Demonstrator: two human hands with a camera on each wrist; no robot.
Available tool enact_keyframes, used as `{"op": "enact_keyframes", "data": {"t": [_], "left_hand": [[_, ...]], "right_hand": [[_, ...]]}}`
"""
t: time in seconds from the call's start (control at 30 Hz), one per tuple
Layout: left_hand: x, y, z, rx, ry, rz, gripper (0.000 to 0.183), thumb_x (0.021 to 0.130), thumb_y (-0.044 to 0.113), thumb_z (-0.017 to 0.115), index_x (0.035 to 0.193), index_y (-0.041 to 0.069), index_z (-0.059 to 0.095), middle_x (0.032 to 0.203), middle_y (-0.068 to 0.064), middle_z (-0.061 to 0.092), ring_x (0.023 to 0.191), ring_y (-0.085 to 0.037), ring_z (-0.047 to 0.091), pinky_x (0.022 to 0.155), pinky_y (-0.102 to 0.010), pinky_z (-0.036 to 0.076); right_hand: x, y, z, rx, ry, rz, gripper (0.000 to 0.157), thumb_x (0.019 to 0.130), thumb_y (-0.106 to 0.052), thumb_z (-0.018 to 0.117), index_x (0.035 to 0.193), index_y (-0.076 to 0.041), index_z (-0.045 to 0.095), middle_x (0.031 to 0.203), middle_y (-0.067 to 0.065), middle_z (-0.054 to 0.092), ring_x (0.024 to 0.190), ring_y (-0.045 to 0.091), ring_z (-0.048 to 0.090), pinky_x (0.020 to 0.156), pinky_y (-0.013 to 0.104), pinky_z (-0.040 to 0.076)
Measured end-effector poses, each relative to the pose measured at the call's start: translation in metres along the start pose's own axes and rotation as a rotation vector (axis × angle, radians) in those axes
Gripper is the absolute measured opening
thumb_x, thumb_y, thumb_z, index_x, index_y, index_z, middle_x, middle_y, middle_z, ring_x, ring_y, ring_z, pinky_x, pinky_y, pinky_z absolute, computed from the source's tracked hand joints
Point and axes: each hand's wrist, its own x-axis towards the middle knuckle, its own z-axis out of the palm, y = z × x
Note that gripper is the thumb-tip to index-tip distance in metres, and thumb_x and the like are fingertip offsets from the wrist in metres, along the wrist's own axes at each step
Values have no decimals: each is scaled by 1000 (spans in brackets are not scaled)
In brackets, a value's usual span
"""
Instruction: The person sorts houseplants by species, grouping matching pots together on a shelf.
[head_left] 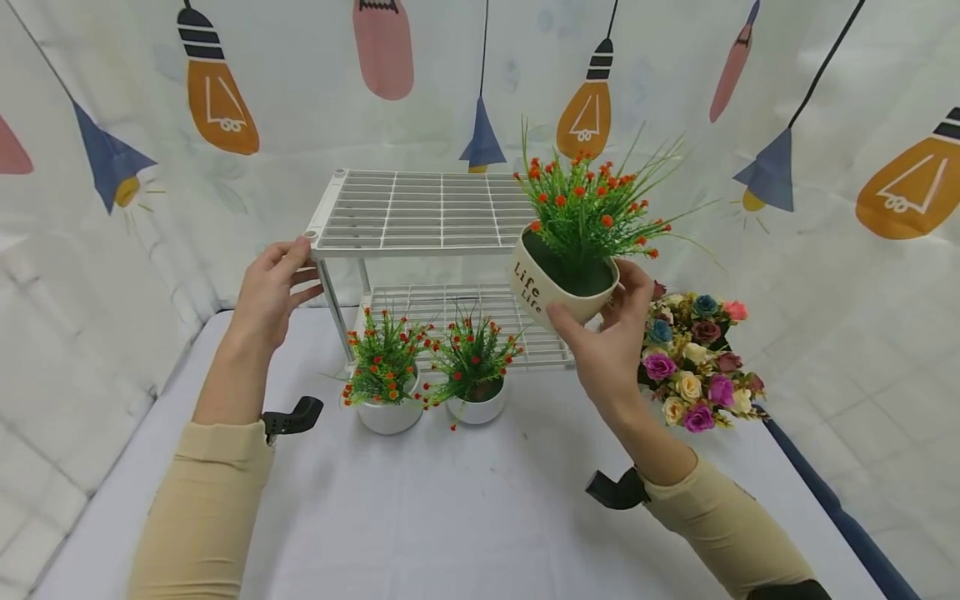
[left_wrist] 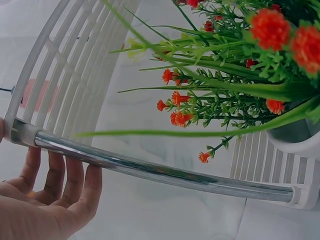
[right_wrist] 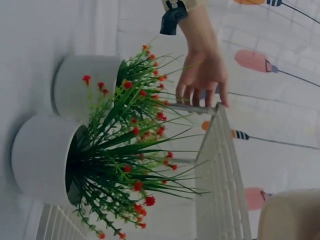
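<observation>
My right hand [head_left: 611, 354] holds a cream flowerpot [head_left: 531, 279] lettered "Life", tilted, with green grass and small orange flowers [head_left: 581, 200]. It is raised beside the right end of a white two-tier rack [head_left: 420, 251], overlapping the rack in the head view. At the rack's front left corner, my left hand [head_left: 266, 292] grips with the thumb on top and fingers at the metal post [left_wrist: 165, 172]. Two white flowerpots with red-orange flowers, a left one [head_left: 388, 417] and a right one [head_left: 480, 410], stand on the table before the lower shelf.
A bunch of mixed artificial flowers [head_left: 701, 362], purple, cream and blue, lies on the right of the table. White cloth [head_left: 450, 517] covers the table. Behind it hangs a backdrop [head_left: 300, 92] printed with bulbs and lamps.
</observation>
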Motion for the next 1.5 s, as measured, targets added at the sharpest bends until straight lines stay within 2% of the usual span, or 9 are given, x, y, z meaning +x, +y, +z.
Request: {"op": "enact_keyframes", "data": {"t": [0.13, 0.37, 0.47, 0.67, 0.93, 1.1, 1.27, 1.5], "left_hand": [[0, 0, 0, 15, 4, -7, 38, 101, 45, 63, 119, 12, 57, 114, -4, 55, 105, -17, 57, 86, -26, 50], [0, 0, -1, 26, 4, -21, 44, 101, 46, 63, 124, 10, 56, 116, -4, 55, 106, -16, 57, 85, -26, 51], [0, 1, -2, 9, -6, -25, 42, 101, 45, 63, 124, 10, 56, 116, -4, 54, 107, -17, 57, 86, -26, 51], [0, 2, -2, -7, -11, -29, 38, 102, 44, 63, 122, 12, 57, 115, -4, 55, 106, -16, 57, 85, -25, 50], [0, 2, -1, -10, -8, -38, 40, 102, 44, 63, 123, 11, 56, 114, -3, 55, 105, -16, 57, 84, -24, 51], [2, 3, -3, -33, -5, -31, 38, 102, 42, 63, 121, 11, 56, 114, -4, 54, 104, -16, 57, 83, -24, 52], [2, 5, -2, -39, -8, -28, 36, 102, 42, 63, 121, 12, 56, 114, -5, 54, 104, -17, 57, 83, -23, 52], [2, 2, -1, -47, -13, -29, 35, 102, 41, 63, 119, 11, 56, 114, -5, 53, 103, -17, 57, 81, -21, 54]], "right_hand": [[13, -2, 13, -41, -22, 18, 75, 85, -5, 82, 144, -7, 36, 140, 6, 44, 125, 21, 49, 105, 44, 43], [38, -3, 41, -43, -58, -2, 77, 85, -15, 84, 145, -8, 37, 139, 6, 44, 125, 18, 48, 102, 42, 44], [49, -3, 57, -37, -86, 20, 79, 83, -17, 85, 144, -7, 37, 137, 8, 44, 121, 20, 49, 99, 41, 47], [68, 2, 92, -45, -161, 117, 80, 82, -18, 88, 142, -7, 37, 133, 11, 47, 116, 25, 55, 88, 38, 56], [88, 8, 138, -121, -210, 114, 74, 82, -17, 86, 137, -4, 40, 125, 9, 50, 109, 19, 57, 81, 30, 57], [99, 7, 166, -221, -238, 161, 78, 84, -23, 84, 141, -6, 34, 126, 6, 46, 106, 16, 54, 78, 25, 54], [107, 12, 191, -344, -251, 202, 81, 85, -29, 83, 144, -4, 33, 126, 7, 43, 102, 16, 50, 77, 24, 52], [109, 15, 218, -520, -259, 239, 88, 86, -42, 81, 148, -6, 30, 133, 6, 41, 102, 13, 47, 84, 24, 47]]}}
